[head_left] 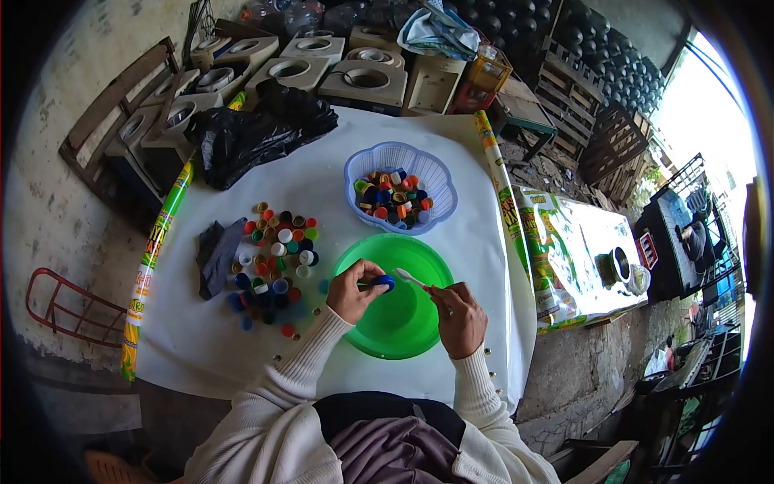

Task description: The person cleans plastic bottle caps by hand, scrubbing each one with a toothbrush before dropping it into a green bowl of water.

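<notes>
My left hand (352, 295) pinches a blue bottle cap (383, 282) over the left part of a green basin (395, 339). Over the basin's right side, my right hand (461, 319) grips a toothbrush (413, 279), its pale head pointing left toward the cap, with a small gap between them. Left of the basin lies a spread of loose bottle caps (278, 266) in many colours. Behind the basin stands a light blue plastic basket (439, 181) with more bottle caps in it. A dark grey cloth (216, 256) lies left of the loose caps.
A black plastic bag (258, 133) lies at the back left of the white-covered table (185, 323). Old dispenser-like casings (363, 81) stand behind it. On the right is a lower surface with printed wrapping (556, 266). A red metal rack (72, 310) leans at the left wall.
</notes>
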`<action>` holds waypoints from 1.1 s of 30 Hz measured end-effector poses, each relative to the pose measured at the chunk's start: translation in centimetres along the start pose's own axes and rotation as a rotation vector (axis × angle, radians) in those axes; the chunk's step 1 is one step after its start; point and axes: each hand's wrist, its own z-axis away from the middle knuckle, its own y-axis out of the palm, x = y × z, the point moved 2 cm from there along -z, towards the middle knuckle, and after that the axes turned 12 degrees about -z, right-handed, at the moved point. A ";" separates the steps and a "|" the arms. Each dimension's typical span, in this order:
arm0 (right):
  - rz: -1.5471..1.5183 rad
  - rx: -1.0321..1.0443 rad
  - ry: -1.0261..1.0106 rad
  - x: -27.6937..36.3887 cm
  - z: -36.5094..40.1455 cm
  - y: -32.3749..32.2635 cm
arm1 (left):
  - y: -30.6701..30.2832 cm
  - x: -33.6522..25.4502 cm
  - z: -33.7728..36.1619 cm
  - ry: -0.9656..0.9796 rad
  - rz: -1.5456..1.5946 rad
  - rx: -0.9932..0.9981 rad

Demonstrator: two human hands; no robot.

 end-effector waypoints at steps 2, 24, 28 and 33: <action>0.094 -0.029 -0.024 -0.6 -0.3 0.6 | -0.1 -0.5 -0.1 0.019 -0.040 0.010; 0.119 0.002 -0.018 -0.1 0.0 0.8 | -0.7 -1.1 -0.2 -0.017 -0.114 0.036; 0.277 0.148 -0.123 -2.4 0.3 2.8 | -0.4 0.4 -0.1 0.039 -0.048 0.079; 0.148 0.038 -0.022 0.1 0.0 0.9 | -0.5 1.4 -0.3 -0.021 -0.098 0.097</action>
